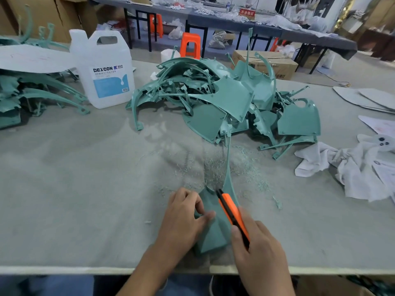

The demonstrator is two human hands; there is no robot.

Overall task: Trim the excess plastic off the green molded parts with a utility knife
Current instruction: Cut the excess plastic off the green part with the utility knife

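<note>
A green molded part (214, 229) lies on the grey table near the front edge, its thin curved arm reaching away toward the pile. My left hand (183, 216) holds its left side, fingers curled over the edge and thumb pressing the top. My right hand (259, 251) grips an orange and black utility knife (232, 214), whose tip sits at the part's upper edge. Fine green shavings (215, 169) are strewn just beyond. A big heap of green parts (224, 97) fills the table's middle.
A white DEXCON jug (102, 69) stands at the back left beside more green parts (42, 97) under a grey sheet. White rags (352, 167) lie to the right. Grey sheets (367, 97) sit far right. The table's front edge (85, 270) runs below my hands.
</note>
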